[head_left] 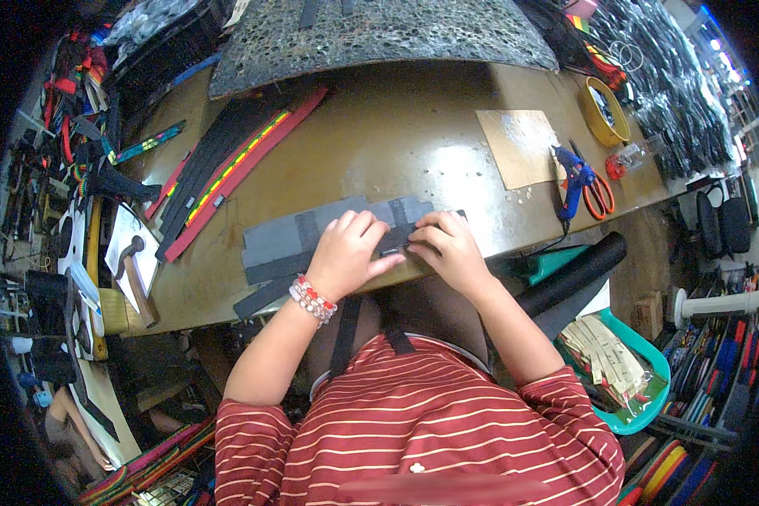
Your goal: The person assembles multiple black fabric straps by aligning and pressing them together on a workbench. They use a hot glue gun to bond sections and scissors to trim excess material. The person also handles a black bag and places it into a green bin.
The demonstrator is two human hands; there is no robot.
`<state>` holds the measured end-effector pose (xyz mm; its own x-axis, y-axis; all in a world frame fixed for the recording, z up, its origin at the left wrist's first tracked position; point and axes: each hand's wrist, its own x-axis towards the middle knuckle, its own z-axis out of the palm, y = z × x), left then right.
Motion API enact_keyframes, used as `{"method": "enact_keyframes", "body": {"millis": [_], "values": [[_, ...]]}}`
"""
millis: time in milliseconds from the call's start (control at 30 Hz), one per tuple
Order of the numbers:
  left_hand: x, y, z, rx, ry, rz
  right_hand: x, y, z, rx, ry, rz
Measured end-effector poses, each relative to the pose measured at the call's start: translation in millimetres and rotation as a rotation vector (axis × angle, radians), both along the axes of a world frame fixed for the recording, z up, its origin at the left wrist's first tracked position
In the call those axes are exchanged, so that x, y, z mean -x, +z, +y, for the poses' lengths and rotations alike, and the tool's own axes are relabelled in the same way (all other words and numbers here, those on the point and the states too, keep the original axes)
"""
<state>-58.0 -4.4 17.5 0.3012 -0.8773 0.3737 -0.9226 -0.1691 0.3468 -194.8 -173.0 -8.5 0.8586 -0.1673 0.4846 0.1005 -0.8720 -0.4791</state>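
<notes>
both my hands press on a grey fabric panel (312, 240) lying at the near edge of the tabletop (396, 152). left hand (346, 253), w/ a bead bracelet (313, 300) on the wrist, lies flat on it, fingers curled over a black strap (394, 242). right hand (447, 247) pinches that same strap just beside the left. red & black straps (228, 169) lie far left, a hammer (135, 278) near left. blue glue gun (575, 179) & orange scissors (599, 192) sit far right, tape roll (605, 111) beyond them.
</notes>
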Motion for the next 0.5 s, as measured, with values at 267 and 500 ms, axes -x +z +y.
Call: {"method": "enact_keyframes", "body": {"millis": [267, 500], "values": [[8.7, -6.2, -0.6, -0.017, 0.033, -0.166, -8.5, 2.9, -1.0, -0.111, -0.015, 0.039], [3.3, -8.6, -0.8, -0.04, -0.03, -0.247, -7.7, 1.4, -1.3, -0.128, -0.025, 0.049]]}}
